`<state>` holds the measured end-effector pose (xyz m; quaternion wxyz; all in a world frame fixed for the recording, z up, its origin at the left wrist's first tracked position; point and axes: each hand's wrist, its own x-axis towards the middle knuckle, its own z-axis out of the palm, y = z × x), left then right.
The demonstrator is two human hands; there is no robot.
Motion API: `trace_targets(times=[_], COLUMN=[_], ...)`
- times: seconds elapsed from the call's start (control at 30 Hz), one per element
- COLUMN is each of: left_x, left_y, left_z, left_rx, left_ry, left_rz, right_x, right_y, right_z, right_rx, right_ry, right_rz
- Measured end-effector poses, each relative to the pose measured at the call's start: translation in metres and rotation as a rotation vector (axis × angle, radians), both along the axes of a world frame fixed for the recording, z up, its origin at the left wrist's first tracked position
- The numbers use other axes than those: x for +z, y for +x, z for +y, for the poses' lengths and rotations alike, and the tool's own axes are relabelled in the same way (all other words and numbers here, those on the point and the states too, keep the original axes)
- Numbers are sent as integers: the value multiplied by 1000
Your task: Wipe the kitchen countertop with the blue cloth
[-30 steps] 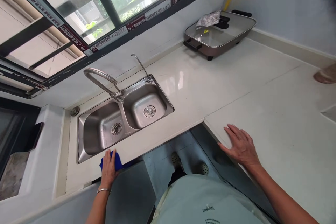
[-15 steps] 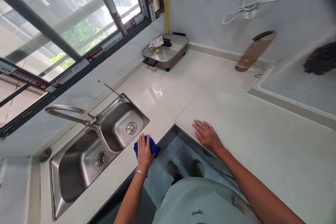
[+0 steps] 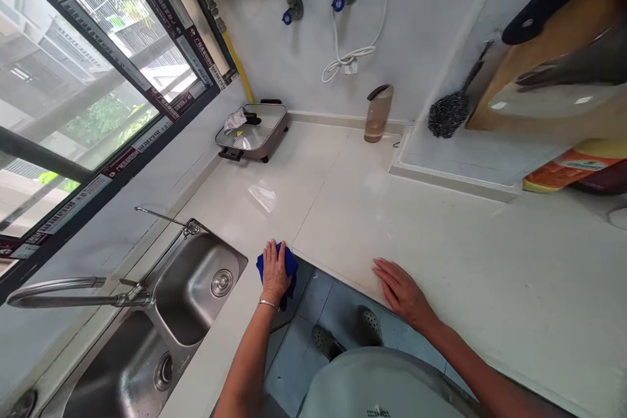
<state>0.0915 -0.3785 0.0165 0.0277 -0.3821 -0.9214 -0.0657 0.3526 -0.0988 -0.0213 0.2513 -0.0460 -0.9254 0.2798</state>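
Under my left hand [image 3: 275, 272] is a dark blue cloth [image 3: 290, 268], pressed on the counter's edge at the inner corner, just right of the sink. My fingers lie extended over it, and part of the cloth hangs over the edge. A bracelet is on that wrist. My right hand [image 3: 402, 292] rests on the pale countertop [image 3: 460, 255] near its front edge, fingers stretched out and holding nothing.
At the left is a double-bowl steel sink [image 3: 189, 294] with a curved faucet [image 3: 63, 300]. An electric pan [image 3: 255, 130] with a glass lid stands in the far corner, and a plastic jug [image 3: 379, 114] by the back wall. A scrubber [image 3: 448, 114], cutting board and knife hang at right.
The view has turned to the right, showing more wall and hanging utensils. My left hand has slid with the cloth along the edge to the inner corner. My right hand sits farther from that corner.
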Motion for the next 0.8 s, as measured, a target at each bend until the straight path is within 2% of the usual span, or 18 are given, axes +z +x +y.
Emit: trace_targets(times=[0.13, 0.33, 0.5, 0.6, 0.8], left_x=[4, 9, 17, 22, 23], left_y=[-9, -14, -10, -12, -30], left_z=[5, 1, 7, 19, 51], left_rx=[-83, -126, -122, -135, -279], left_ry=[-15, -21, -82, -108, -111], left_rz=[-10, 12, 33, 47, 38], right_x=[0, 2, 4, 4, 9], right_y=[17, 7, 7, 6, 1], right_z=[-2, -2, 0, 0, 1], right_rx=[-40, -79, -84, -82, -122], right_ry=[32, 58, 0, -33, -40], right_rz=[-11, 54, 72, 45, 24])
